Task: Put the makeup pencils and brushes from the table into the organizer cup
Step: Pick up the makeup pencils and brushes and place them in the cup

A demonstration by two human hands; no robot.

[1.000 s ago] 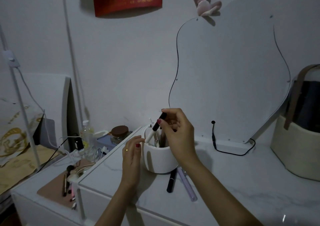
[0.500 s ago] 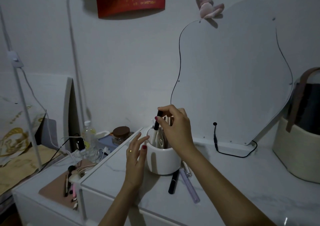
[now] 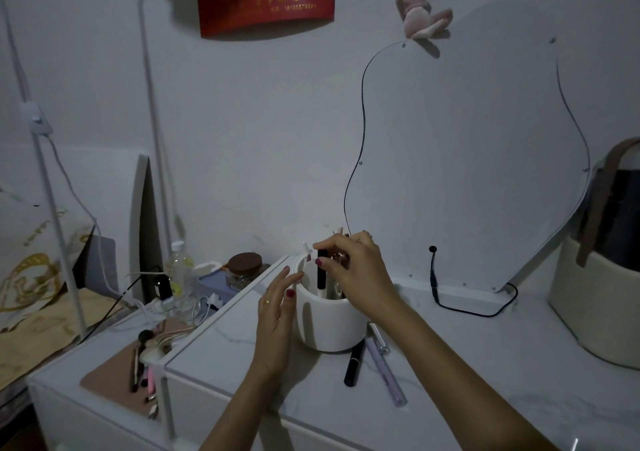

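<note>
Head view: at a dim dressing table [image 3: 485, 364], a person's right hand [image 3: 356, 270] reaches over the mouth of a white organizer cup [image 3: 329, 326], thumb and forefinger pinched on the top of a black makeup pencil [image 3: 322, 272] that stands nearly upright with its lower end already inside the cup. Other slim tools show above the rim behind the fingers, too dark to tell apart. The left hand [image 3: 277, 315] is open, fingers spread and lying along the cup's left side — steadying it, by the look of it, though whether the palm touches the wall cannot be told.

The step in hand appears to be the drop-in of this pencil. Still on the tabletop, just in front of the cup on its right, lie a black pencil [image 3: 354, 364], a pale lilac pencil [image 3: 384, 371] and a short silvery tool [image 3: 378, 338]. The next move calls for releasing the pinch — then reaching down past the cup for one of those three.
</note>
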